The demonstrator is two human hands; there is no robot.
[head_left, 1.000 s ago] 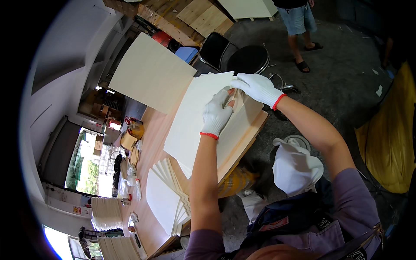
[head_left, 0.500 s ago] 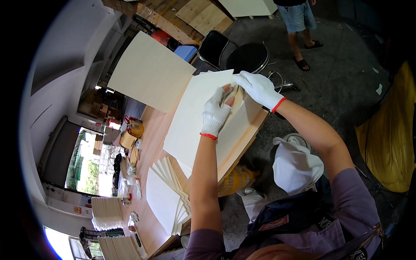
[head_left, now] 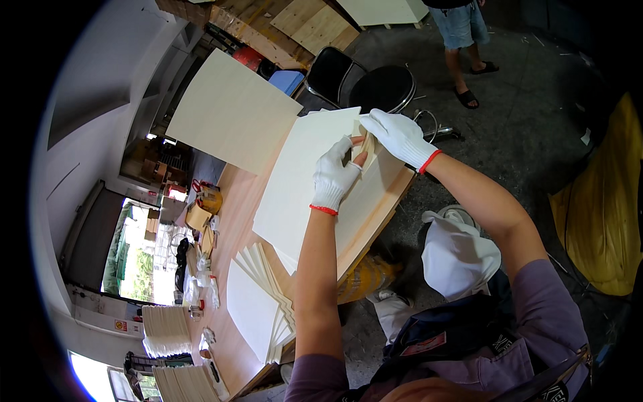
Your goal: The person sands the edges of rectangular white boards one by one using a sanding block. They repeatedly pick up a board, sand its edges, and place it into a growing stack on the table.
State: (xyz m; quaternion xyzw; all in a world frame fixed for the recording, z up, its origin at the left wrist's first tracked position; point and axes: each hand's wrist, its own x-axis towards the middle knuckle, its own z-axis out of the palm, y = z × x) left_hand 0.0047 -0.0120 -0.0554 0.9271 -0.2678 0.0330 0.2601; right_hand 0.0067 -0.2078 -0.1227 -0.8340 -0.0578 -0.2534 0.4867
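I'm grasping light-looking, springy pale sheets [head_left: 369, 147] by their edge at upper centre with my right grip [head_left: 396, 137], my left grip [head_left: 335, 175] touching them, its closure unclear.

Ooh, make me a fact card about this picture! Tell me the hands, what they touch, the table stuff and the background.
Hands: white-gloved, red-cuffed left hand; white-gloved, red-cuffed right hand
Touching: both at the edge of a stack of large, flat, cream sheets; how firmly, I can't tell
Under the stack: light wood-grain table
Also on the table: fanned-out pile of pale sheets
Background: round black seat with a metal rim; person in light-blue shorts and black sandals
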